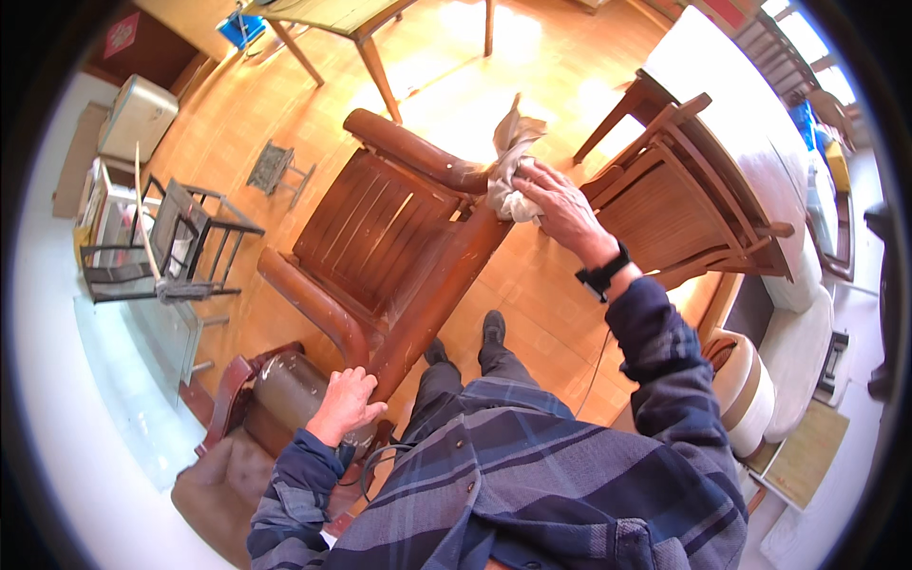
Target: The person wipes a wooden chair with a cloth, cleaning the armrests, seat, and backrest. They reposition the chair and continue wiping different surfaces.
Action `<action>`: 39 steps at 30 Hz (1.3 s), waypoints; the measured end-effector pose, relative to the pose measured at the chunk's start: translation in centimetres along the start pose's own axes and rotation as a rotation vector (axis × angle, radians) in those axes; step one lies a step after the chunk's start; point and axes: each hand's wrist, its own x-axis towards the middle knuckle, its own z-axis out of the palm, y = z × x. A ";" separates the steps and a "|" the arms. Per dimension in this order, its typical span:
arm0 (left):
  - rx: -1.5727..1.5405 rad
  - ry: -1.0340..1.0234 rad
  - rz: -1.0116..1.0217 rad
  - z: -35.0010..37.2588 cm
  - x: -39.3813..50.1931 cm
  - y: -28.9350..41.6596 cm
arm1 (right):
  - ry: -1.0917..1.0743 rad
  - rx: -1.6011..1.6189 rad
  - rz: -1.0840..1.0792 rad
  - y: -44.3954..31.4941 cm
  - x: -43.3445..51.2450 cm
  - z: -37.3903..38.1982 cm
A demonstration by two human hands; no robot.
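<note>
A reddish-brown wooden armchair (pixel 370 242) with a slatted seat and rounded armrests stands before me, its back's top rail (pixel 449 299) nearest to me. Pale scuffs and specks mark the wood. My right hand (pixel 559 203), with a black band on the wrist, presses a crumpled greyish-white cloth (pixel 514 182) against the right end of that rail. One end of the cloth sticks up past the fingers. At the rail's left end, my left hand (pixel 347 405) rests with its fingers over the wood near the armrest (pixel 313 299); the underside of its grip is hidden.
A second wooden chair (pixel 684 206) stands close on the right. A worn leather armchair (pixel 242 456) sits at lower left, near glass panels (pixel 142 363). Further off are a small stool (pixel 271 169), a dark metal-framed chair (pixel 178 228) and a wooden table (pixel 335 14). A cord (pixel 595 370) trails on the floor.
</note>
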 end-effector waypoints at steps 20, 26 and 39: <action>-0.244 0.300 -0.367 2.8 -2.7 2.0 | -0.234 0.127 -0.258 0.9 4.0 5.1; -0.267 0.460 -0.403 4.7 -3.5 2.5 | -0.255 0.136 -0.284 -7.1 2.0 7.0; -0.454 0.795 -0.663 14.6 -16.7 -1.8 | -0.406 0.186 -0.333 -26.1 -3.8 13.3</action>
